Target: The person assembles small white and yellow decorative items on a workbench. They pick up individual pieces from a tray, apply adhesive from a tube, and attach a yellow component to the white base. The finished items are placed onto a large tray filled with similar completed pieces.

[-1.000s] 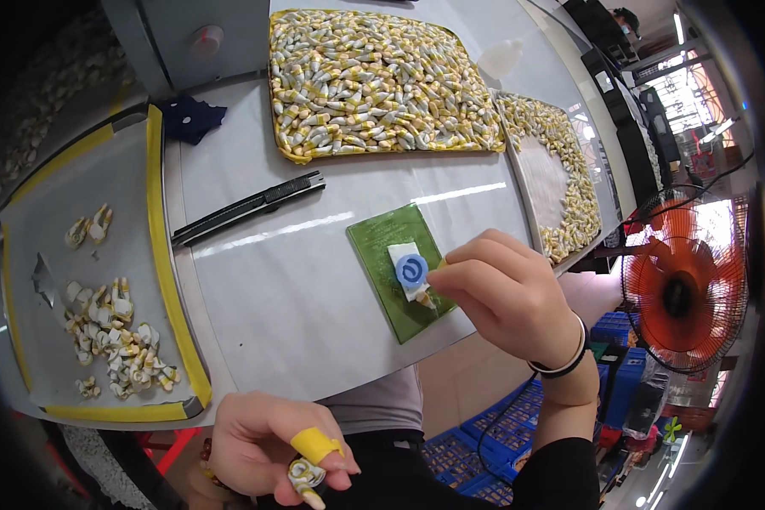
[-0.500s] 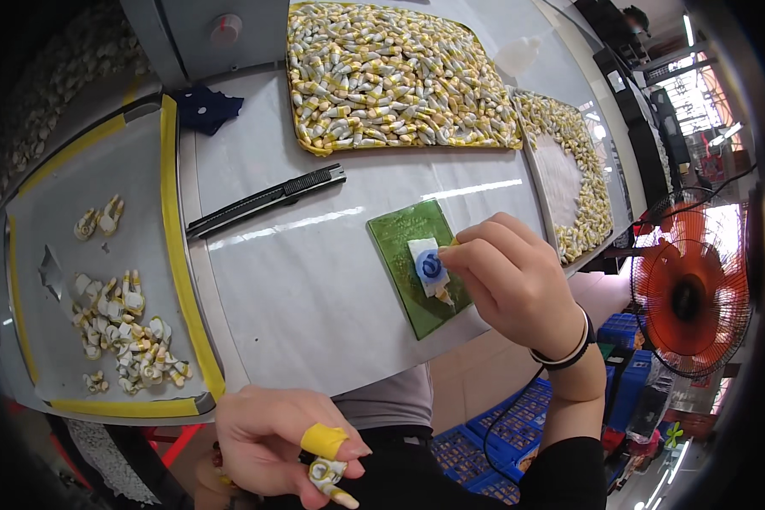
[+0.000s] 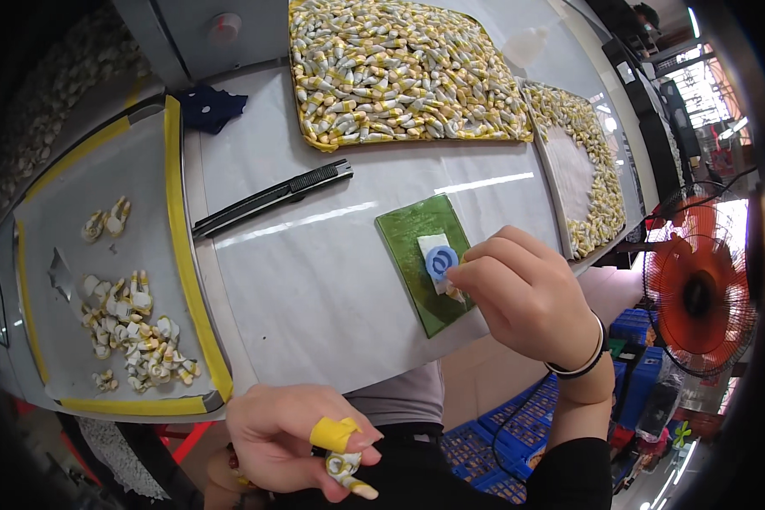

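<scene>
A coiled piece (image 3: 345, 463) is pinched by the left hand (image 3: 285, 432); grip of the right hand (image 3: 531, 297) at the blue disc (image 3: 439, 259) cannot be determined. Heaped pieces (image 3: 138, 330) appear finished, disc work unfinished.

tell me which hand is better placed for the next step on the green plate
Right, most likely: the right hand is at the blue disc over the green plate. The left hand holds a white-and-yellow piece, well off the plate.
</scene>
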`<state>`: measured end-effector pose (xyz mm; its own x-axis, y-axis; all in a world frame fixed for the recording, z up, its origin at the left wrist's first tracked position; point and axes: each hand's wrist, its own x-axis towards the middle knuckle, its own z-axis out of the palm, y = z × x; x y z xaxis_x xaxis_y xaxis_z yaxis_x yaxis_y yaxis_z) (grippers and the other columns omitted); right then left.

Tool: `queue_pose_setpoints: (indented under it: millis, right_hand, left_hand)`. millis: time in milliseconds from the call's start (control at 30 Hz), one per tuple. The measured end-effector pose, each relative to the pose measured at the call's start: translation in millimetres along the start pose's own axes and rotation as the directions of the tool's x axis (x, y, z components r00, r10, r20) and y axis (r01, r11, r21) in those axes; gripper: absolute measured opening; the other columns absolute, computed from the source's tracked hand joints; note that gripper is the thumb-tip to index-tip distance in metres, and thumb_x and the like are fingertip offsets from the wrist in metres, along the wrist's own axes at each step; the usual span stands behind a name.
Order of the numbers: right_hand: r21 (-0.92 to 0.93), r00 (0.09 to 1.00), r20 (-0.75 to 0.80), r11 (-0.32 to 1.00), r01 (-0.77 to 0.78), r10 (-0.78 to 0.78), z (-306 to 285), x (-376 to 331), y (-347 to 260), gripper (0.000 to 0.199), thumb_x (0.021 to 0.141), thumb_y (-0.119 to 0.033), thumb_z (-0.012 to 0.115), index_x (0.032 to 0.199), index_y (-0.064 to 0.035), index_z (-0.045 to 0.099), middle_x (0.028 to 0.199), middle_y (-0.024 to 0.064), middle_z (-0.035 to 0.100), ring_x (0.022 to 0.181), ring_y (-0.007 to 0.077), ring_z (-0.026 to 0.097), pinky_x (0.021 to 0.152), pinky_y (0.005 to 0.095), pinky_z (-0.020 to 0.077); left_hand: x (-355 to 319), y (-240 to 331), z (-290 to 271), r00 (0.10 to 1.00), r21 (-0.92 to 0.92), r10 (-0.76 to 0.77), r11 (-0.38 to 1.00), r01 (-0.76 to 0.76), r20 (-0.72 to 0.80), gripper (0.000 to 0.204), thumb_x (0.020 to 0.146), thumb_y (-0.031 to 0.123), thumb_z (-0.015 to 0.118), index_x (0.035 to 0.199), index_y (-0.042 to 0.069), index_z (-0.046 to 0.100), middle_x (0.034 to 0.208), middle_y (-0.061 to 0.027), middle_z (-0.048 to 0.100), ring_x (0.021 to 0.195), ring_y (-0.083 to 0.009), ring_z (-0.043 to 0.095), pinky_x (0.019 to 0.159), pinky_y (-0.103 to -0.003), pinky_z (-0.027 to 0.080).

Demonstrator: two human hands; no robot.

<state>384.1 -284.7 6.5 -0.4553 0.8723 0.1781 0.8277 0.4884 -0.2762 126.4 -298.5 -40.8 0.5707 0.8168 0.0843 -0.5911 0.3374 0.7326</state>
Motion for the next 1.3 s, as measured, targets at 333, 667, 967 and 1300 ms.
queue_pose_setpoints:
  millis: [333, 667, 967, 1300]
  right_hand:
    - [0.688, 0.94, -0.319, 0.711, 0.143, 0.12, 2.2, -13.8, -52.5, 0.022, 0.07, 0.002, 0.074, 0.09, -0.0024, 0.066, 0.08, 0.0106, 0.066, 0.067, 0.0221, 0.063, 0.056, 0.0297, 0.0492]
    - [0.801, 0.995, -0.092, 0.59, 0.101, -0.046, 11.4, -25.8, -59.7, 0.03, 0.065, 0.003, 0.078, 0.091, -0.0038, 0.064, 0.084, 0.0104, 0.066, 0.067, 0.0241, 0.065, 0.056, 0.0299, 0.0527]
    - [0.703, 0.959, -0.276, 0.694, 0.155, 0.065, 12.5, -8.5, -73.8, 0.02, 0.066, 0.005, 0.075, 0.081, -0.0004, 0.063, 0.079, 0.0123, 0.065, 0.065, 0.0239, 0.064, 0.056, 0.0299, 0.0535]
    - [0.795, 0.975, -0.216, 0.569, 0.207, -0.053, 6.6, -4.5, -62.8, 0.014, 0.073, 0.005, 0.068, 0.085, 0.0046, 0.063, 0.085, 0.0165, 0.065, 0.069, 0.027, 0.064, 0.061, 0.0318, 0.054]
  left_hand:
    - [-2.1, 3.6, -4.8, 0.956, 0.461, 0.217, 0.84, -0.285, 0.196, 0.041, 0.067, 0.014, 0.083, 0.102, 0.0, 0.065, 0.096, -0.0077, 0.067, 0.085, -0.0263, 0.064, 0.076, -0.033, 0.054]
    - [-1.6, 3.3, 0.2, 0.961, 0.494, 0.214, 0.826, -0.273, 0.175, 0.037, 0.063, 0.012, 0.085, 0.095, 0.001, 0.067, 0.096, -0.0084, 0.068, 0.086, -0.0243, 0.064, 0.077, -0.034, 0.056]
    - [5.0, 13.2, 10.2, 0.942, 0.705, 0.276, 0.629, -0.328, 0.192, 0.036, 0.063, 0.008, 0.085, 0.094, 0.001, 0.068, 0.087, -0.0088, 0.068, 0.073, -0.0237, 0.066, 0.069, -0.034, 0.059]
    - [7.9, 19.0, 8.0, 0.945, 0.636, 0.212, 0.7, -0.326, 0.251, 0.034, 0.063, 0.006, 0.084, 0.092, 0.001, 0.069, 0.086, -0.0088, 0.068, 0.075, -0.0236, 0.066, 0.069, -0.033, 0.059]
